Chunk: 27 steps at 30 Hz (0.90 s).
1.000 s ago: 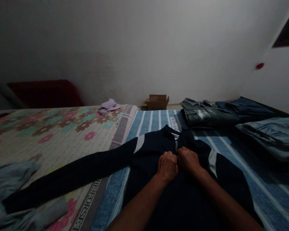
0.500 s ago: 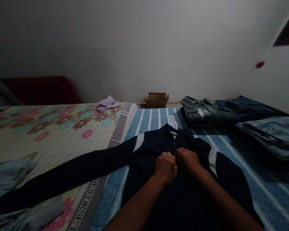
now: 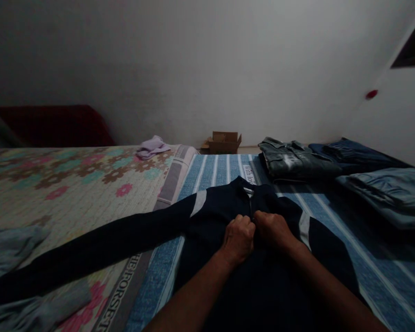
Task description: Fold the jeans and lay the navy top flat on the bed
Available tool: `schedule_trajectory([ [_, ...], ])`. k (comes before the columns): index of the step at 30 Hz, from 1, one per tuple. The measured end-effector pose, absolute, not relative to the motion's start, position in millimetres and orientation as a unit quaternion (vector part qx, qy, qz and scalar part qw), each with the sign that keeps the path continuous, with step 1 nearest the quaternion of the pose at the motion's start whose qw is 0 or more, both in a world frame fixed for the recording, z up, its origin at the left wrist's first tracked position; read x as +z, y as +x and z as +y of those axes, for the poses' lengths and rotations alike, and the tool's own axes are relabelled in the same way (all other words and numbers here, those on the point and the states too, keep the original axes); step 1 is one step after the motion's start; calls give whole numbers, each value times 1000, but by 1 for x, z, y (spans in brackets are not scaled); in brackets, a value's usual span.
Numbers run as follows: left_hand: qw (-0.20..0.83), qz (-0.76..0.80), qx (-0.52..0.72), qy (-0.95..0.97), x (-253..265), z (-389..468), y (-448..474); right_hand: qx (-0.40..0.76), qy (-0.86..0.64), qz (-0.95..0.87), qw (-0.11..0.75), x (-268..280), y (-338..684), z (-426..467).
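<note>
A dark navy zip jacket (image 3: pixel 214 214) with pale shoulder patches lies spread out, collar away from me. Its left-side sleeve stretches far across the bed. My left hand (image 3: pixel 239 237) is closed on the jacket's front just below the collar opening. Right beside it my right hand (image 3: pixel 272 229) pinches the front at the zip line. The knuckles nearly touch. Whatever small part the fingertips grip, such as a zip pull, is hidden.
Folded dark jackets (image 3: pixel 293 159), dark trousers (image 3: pixel 356 154) and light blue jeans (image 3: pixel 394 193) lie at right. A lilac cloth (image 3: pixel 152 147) rests on the floral sheet (image 3: pixel 90 198); grey clothing (image 3: pixel 14 249) sits at left. Behind stands a cardboard box (image 3: pixel 224 144).
Both hands stay at the jacket's front; the right hand has shifted very slightly up. The view has moved a little. The jacket lies nearly the same.
</note>
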<state>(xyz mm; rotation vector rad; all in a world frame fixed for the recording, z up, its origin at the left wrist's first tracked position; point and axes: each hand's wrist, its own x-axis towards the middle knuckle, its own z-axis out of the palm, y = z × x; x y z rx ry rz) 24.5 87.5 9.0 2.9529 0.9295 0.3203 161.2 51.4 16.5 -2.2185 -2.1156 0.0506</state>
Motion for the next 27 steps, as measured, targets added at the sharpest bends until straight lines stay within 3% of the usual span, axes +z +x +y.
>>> schedule_trajectory([
  [8, 32, 292, 115, 949, 16, 86, 19, 25, -726, -683, 76, 16, 166, 51],
  [19, 62, 486, 184, 852, 8, 81, 36, 70, -725, -657, 196, 18, 173, 45],
  [27, 314, 516, 263, 753, 2, 95, 42, 23, -727, -674, 126, 15, 167, 44],
])
